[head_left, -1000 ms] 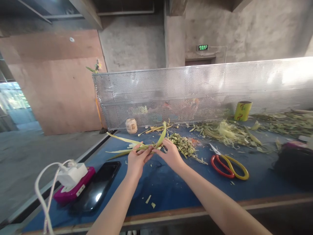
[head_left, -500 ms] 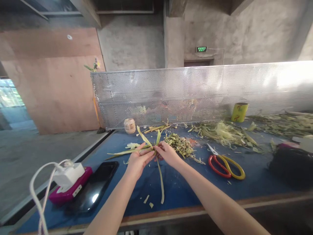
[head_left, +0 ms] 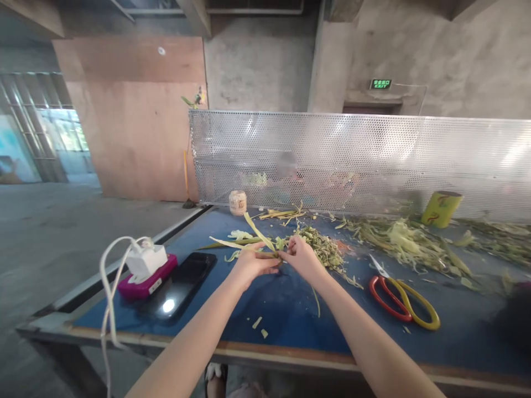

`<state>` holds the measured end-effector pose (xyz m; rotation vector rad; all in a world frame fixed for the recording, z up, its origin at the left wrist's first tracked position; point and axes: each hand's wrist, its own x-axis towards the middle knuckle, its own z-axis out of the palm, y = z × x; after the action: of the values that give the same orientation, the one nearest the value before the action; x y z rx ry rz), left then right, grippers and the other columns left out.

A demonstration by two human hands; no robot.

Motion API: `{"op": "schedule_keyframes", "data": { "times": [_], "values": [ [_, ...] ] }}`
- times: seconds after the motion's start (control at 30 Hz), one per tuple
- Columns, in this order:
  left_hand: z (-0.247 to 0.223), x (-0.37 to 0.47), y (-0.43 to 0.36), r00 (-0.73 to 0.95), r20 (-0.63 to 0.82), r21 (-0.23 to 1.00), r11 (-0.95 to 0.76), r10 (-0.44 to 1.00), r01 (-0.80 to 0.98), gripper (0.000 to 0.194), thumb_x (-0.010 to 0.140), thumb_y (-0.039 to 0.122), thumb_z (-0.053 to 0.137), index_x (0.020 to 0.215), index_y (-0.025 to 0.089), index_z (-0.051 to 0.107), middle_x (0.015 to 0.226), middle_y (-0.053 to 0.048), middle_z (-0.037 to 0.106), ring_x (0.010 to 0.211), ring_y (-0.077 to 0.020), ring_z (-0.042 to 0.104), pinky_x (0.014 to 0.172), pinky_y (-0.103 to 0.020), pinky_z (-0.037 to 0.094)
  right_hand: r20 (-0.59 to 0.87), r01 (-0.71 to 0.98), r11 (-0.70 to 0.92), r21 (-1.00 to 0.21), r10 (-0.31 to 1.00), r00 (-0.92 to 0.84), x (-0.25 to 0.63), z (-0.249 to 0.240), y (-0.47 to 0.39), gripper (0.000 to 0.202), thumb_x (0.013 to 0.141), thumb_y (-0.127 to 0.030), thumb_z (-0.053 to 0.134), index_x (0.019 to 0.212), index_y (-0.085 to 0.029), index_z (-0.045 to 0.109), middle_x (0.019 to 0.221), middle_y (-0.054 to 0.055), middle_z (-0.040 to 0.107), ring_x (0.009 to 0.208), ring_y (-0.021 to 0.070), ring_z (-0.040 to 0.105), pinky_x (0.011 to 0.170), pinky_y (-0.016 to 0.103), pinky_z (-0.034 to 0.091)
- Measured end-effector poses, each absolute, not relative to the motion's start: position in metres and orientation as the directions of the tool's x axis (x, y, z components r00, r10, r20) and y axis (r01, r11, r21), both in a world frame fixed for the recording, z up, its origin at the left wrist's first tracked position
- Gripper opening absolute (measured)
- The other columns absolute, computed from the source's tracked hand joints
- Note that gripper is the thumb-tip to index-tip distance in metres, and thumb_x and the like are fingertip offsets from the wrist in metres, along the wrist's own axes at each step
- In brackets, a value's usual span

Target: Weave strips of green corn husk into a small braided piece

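Pale green leaf strips fan out from between my two hands above the blue table. My left hand is closed on the strips at their base, fingers pointing right. Close against it, my right hand pinches the same bunch with thumb and fingertips. One thin strip hangs down below the right hand. Just behind the right hand lies a heap of small dried green pieces. The exact spot where the strips cross is partly hidden by my fingers.
Red and yellow-handled scissors lie at the right. A black phone and a magenta power block with a white charger sit left. Behind are a twine roll, loose husks, a yellow tube and a perforated metal screen.
The view has turned left, so the scene sits further right. The long strip that hung down toward the table's front now shows only as a thin piece beside my right wrist.
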<state>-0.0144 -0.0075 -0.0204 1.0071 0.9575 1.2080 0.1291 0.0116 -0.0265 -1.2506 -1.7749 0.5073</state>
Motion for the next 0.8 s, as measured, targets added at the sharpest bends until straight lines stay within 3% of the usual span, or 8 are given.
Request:
{"op": "schedule_keyframes", "data": {
  "times": [0.13, 0.27, 0.37, 0.47, 0.6, 0.67, 0.73, 0.8],
  "values": [
    [-0.020, -0.014, -0.007, 0.106, -0.019, 0.967, 0.045, 0.994, -0.252, 0.072, 0.046, 0.014, 0.078, 0.111, 0.009, 0.050, 0.066, -0.006, 0.068, 0.053, -0.0138, 0.059, 0.049, -0.024, 0.043, 0.452, 0.517, 0.456, -0.724, 0.881, -0.143, 0.129, -0.027, 0.013, 0.020, 0.066, -0.027, 0.054, 0.061, -0.020, 0.037, 0.050, -0.005, 0.042, 0.048, 0.0106, 0.040, 0.047, 0.022, 0.031],
    [-0.021, -0.016, -0.005, 0.076, 0.019, 0.972, 0.000, 0.997, -0.237, 0.061, 0.049, 0.016, 0.076, 0.105, 0.010, 0.055, 0.061, -0.003, 0.066, 0.044, -0.0090, 0.049, 0.045, -0.023, 0.036, 0.385, 0.396, 0.424, -0.814, 0.906, -0.179, 0.127, -0.024, 0.011, 0.019, 0.068, -0.030, 0.052, 0.064, -0.021, 0.037, 0.049, -0.005, 0.045, 0.043, 0.0099, 0.041, 0.043, 0.022, 0.031],
    [-0.021, -0.017, -0.003, 0.030, 0.073, 0.966, -0.063, 0.997, -0.250, 0.045, 0.051, 0.016, 0.073, 0.093, 0.012, 0.059, 0.069, -0.004, 0.067, 0.050, -0.0088, 0.050, 0.047, -0.022, 0.034, 0.309, 0.239, 0.370, -0.897, 0.916, -0.257, 0.127, -0.019, 0.008, 0.010, 0.073, -0.029, 0.046, 0.074, -0.021, 0.040, 0.050, -0.006, 0.049, 0.038, 0.0089, 0.040, 0.039, 0.021, 0.031],
    [-0.020, -0.018, -0.001, 0.027, 0.129, 0.959, -0.118, 0.991, -0.257, 0.026, 0.052, 0.018, 0.070, 0.076, 0.012, 0.062, 0.072, -0.005, 0.066, 0.056, -0.0103, 0.052, 0.047, -0.021, 0.032, 0.353, 0.150, 0.422, -0.894, 0.870, -0.344, 0.129, -0.015, 0.005, 0.012, 0.074, -0.022, 0.044, 0.086, -0.020, 0.047, 0.060, -0.003, 0.056, 0.047, 0.0095, 0.049, 0.046, 0.022, 0.039],
    [-0.020, -0.018, 0.000, 0.031, 0.161, 0.961, -0.150, 0.986, -0.233, 0.017, 0.054, 0.021, 0.067, 0.068, 0.012, 0.063, 0.059, -0.002, 0.062, 0.047, -0.0077, 0.044, 0.044, -0.021, 0.028, 0.423, 0.152, 0.518, -0.841, 0.807, -0.411, 0.131, -0.018, 0.006, 0.013, 0.071, -0.017, 0.050, 0.083, -0.018, 0.056, 0.082, 0.003, 0.063, 0.074, 0.0133, 0.060, 0.070, 0.027, 0.047],
    [-0.021, -0.018, 0.000, 0.029, 0.165, 0.964, -0.155, 0.986, -0.214, 0.017, 0.055, 0.021, 0.066, 0.069, 0.011, 0.064, 0.059, -0.002, 0.062, 0.045, -0.0068, 0.042, 0.043, -0.022, 0.027, 0.447, 0.220, 0.559, -0.800, 0.799, -0.403, 0.133, -0.019, 0.007, 0.012, 0.070, -0.017, 0.053, 0.081, -0.017, 0.058, 0.081, 0.004, 0.063, 0.076, 0.0148, 0.060, 0.071, 0.029, 0.047],
    [-0.021, -0.018, 0.000, 0.025, 0.172, 0.967, -0.164, 0.985, -0.193, 0.018, 0.055, 0.021, 0.066, 0.071, 0.012, 0.063, 0.062, -0.002, 0.063, 0.044, -0.0064, 0.041, 0.043, -0.021, 0.027, 0.529, 0.337, 0.663, -0.668, 0.742, -0.412, 0.134, -0.019, 0.006, 0.010, 0.072, -0.017, 0.054, 0.079, -0.018, 0.060, 0.078, 0.004, 0.063, 0.073, 0.0152, 0.059, 0.069, 0.029, 0.047],
    [-0.022, -0.018, -0.001, 0.024, 0.182, 0.970, -0.176, 0.983, -0.166, 0.023, 0.056, 0.021, 0.066, 0.076, 0.012, 0.063, 0.060, 0.000, 0.062, 0.043, -0.0063, 0.041, 0.042, -0.021, 0.026, 0.639, 0.441, 0.787, -0.431, 0.611, -0.467, 0.136, -0.016, 0.002, 0.011, 0.075, -0.016, 0.052, 0.079, -0.019, 0.062, 0.082, 0.006, 0.061, 0.077, 0.0158, 0.056, 0.070, 0.030, 0.046]
  ]
}}
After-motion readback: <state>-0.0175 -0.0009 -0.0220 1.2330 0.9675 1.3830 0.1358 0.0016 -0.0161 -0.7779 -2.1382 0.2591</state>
